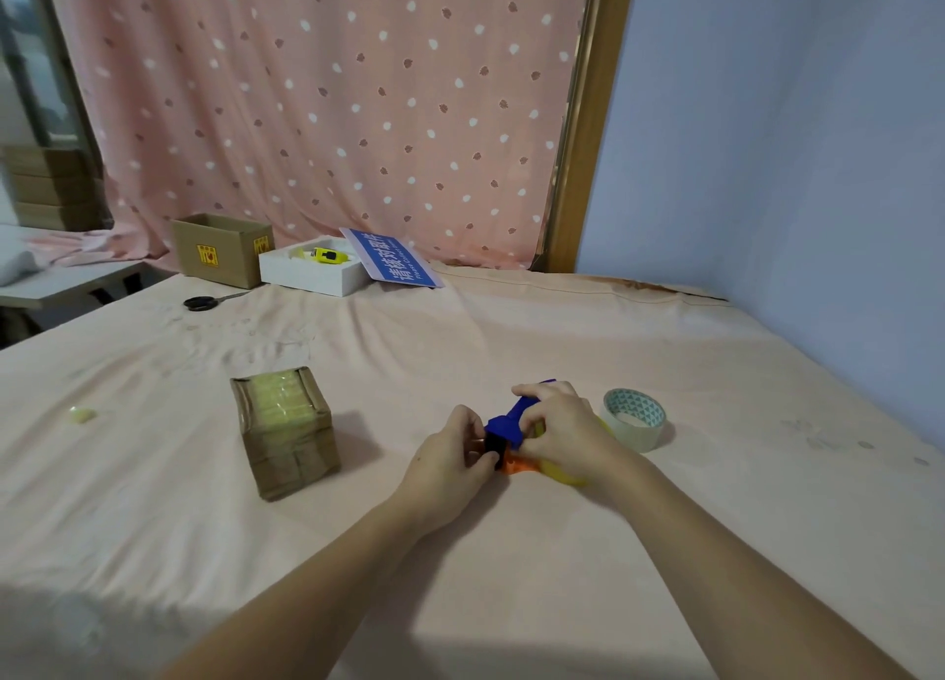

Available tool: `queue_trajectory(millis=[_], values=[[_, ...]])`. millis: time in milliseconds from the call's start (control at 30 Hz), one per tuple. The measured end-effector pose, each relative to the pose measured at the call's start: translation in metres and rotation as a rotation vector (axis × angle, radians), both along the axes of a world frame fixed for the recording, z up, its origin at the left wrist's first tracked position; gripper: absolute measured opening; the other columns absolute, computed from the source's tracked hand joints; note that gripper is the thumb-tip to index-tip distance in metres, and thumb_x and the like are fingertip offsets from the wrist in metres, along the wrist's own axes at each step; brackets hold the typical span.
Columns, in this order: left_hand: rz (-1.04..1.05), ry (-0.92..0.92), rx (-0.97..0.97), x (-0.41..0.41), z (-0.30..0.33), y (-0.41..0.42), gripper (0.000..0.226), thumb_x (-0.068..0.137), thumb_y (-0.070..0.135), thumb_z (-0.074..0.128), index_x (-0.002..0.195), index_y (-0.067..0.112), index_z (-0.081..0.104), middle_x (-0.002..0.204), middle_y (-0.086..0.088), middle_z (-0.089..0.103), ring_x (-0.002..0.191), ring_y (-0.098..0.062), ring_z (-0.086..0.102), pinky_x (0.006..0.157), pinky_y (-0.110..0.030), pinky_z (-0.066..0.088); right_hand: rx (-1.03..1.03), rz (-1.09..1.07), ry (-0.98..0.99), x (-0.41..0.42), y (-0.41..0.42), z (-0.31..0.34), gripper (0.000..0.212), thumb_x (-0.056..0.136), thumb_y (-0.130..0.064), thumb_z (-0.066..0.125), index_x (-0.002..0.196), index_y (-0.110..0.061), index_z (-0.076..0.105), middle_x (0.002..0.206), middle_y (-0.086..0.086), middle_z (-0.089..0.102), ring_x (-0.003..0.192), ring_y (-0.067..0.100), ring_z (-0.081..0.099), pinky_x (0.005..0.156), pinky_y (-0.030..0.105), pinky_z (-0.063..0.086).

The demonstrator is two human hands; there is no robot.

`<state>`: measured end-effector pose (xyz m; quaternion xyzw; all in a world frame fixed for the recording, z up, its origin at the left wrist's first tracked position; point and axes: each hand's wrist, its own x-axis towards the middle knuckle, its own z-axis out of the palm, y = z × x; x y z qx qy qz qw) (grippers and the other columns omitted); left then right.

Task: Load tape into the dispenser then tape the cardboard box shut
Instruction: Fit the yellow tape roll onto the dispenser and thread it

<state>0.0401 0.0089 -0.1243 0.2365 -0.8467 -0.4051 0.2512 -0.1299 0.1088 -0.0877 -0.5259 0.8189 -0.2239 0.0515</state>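
A blue tape dispenser (506, 424) with a black and orange front part lies on the pink cloth in front of me. My left hand (450, 454) grips its black front end. Over its handle and right side curls my right hand (562, 426), which hides most of it; a yellowish tape strip shows beneath that hand. A roll of clear tape (634, 418) with a patterned core lies flat just right of my right hand. To the left stands a small cardboard box (286, 434), upright, with many layers of yellowish tape across its top.
At the back of the table (460, 551) are an open cardboard box (220, 250), a white tray (312, 270) holding a yellow tool, a blue sign (394, 260) and black scissors (204, 302). A small wad of tape (82, 415) lies far left. A blue wall bounds the right side.
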Motion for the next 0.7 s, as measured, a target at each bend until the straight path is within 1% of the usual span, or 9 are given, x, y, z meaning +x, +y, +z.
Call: queue_trajectory(millis=[67, 133, 200, 233, 300, 333, 400, 500, 700], values=[[0.008, 0.001, 0.008, 0.000, 0.004, 0.002, 0.023, 0.086, 0.025, 0.064, 0.095, 0.026, 0.042, 0.080, 0.005, 0.072, 0.076, -0.020, 0.066, 0.067, -0.033, 0.048, 0.001, 0.027, 0.011, 0.002, 0.002, 0.008, 0.017, 0.073, -0.030, 0.078, 0.063, -0.035, 0.066, 0.151, -0.015, 0.049, 0.142, 0.018, 0.032, 0.110, 0.039, 0.032], [0.028, 0.011, 0.013, -0.002, 0.008, 0.002, 0.025, 0.084, 0.028, 0.066, 0.095, 0.024, 0.044, 0.082, 0.005, 0.073, 0.080, -0.021, 0.069, 0.070, -0.035, 0.051, 0.011, 0.069, -0.005, 0.001, 0.004, 0.016, 0.005, 0.076, -0.027, 0.078, 0.076, -0.029, 0.073, 0.155, -0.011, 0.046, 0.145, 0.019, 0.028, 0.114, 0.043, 0.030], [0.048, 0.016, 0.010, -0.003, 0.007, 0.002, 0.024, 0.086, 0.027, 0.066, 0.096, 0.023, 0.045, 0.083, 0.006, 0.073, 0.082, -0.019, 0.070, 0.071, -0.036, 0.052, 0.047, 0.121, -0.041, -0.002, 0.006, 0.019, 0.008, 0.077, -0.026, 0.078, 0.082, -0.031, 0.074, 0.159, -0.007, 0.043, 0.147, 0.019, 0.025, 0.117, 0.044, 0.028], [0.053, 0.018, 0.006, -0.003, 0.006, 0.003, 0.023, 0.087, 0.026, 0.066, 0.097, 0.022, 0.045, 0.083, 0.007, 0.073, 0.081, -0.016, 0.070, 0.070, -0.033, 0.051, 0.058, 0.141, -0.050, -0.005, 0.007, 0.019, 0.010, 0.078, -0.026, 0.078, 0.084, -0.033, 0.075, 0.160, -0.006, 0.042, 0.147, 0.019, 0.024, 0.118, 0.044, 0.028], [0.057, 0.017, -0.003, -0.003, 0.005, 0.004, 0.022, 0.089, 0.023, 0.066, 0.097, 0.022, 0.045, 0.081, 0.010, 0.071, 0.075, -0.002, 0.067, 0.063, -0.021, 0.045, 0.063, 0.147, -0.052, -0.009, 0.007, 0.017, 0.010, 0.079, -0.026, 0.077, 0.088, -0.028, 0.079, 0.160, -0.005, 0.042, 0.147, 0.019, 0.025, 0.117, 0.044, 0.030], [0.054, 0.017, -0.006, -0.003, 0.005, 0.004, 0.021, 0.090, 0.022, 0.065, 0.097, 0.023, 0.045, 0.080, 0.012, 0.071, 0.073, 0.003, 0.065, 0.060, -0.015, 0.042, 0.051, 0.131, -0.047, -0.010, 0.005, 0.015, 0.008, 0.079, -0.026, 0.076, 0.087, -0.025, 0.079, 0.159, -0.005, 0.043, 0.146, 0.020, 0.026, 0.115, 0.044, 0.032], [0.046, 0.013, -0.012, -0.002, 0.006, 0.004, 0.021, 0.091, 0.021, 0.065, 0.096, 0.025, 0.045, 0.081, 0.013, 0.070, 0.071, 0.007, 0.063, 0.058, -0.013, 0.039, 0.023, 0.099, -0.025, -0.010, 0.001, 0.012, 0.002, 0.079, -0.025, 0.075, 0.078, -0.026, 0.076, 0.157, -0.005, 0.046, 0.146, 0.023, 0.028, 0.113, 0.043, 0.035], [0.044, 0.015, -0.014, -0.001, 0.007, 0.003, 0.021, 0.091, 0.020, 0.064, 0.094, 0.027, 0.044, 0.081, 0.012, 0.070, 0.069, 0.006, 0.061, 0.059, -0.016, 0.038, 0.019, 0.097, 0.005, -0.007, -0.001, 0.010, 0.013, 0.077, -0.027, 0.076, 0.072, -0.037, 0.069, 0.157, -0.006, 0.047, 0.145, 0.024, 0.029, 0.115, 0.044, 0.032], [0.042, 0.027, 0.009, 0.000, 0.008, 0.004, 0.019, 0.090, 0.019, 0.063, 0.093, 0.026, 0.045, 0.078, 0.010, 0.070, 0.068, -0.004, 0.061, 0.063, -0.021, 0.043, 0.053, 0.136, -0.089, -0.010, 0.005, 0.012, 0.003, 0.081, -0.032, 0.079, 0.081, -0.035, 0.078, 0.161, -0.010, 0.037, 0.148, 0.020, 0.019, 0.119, 0.047, 0.023]])
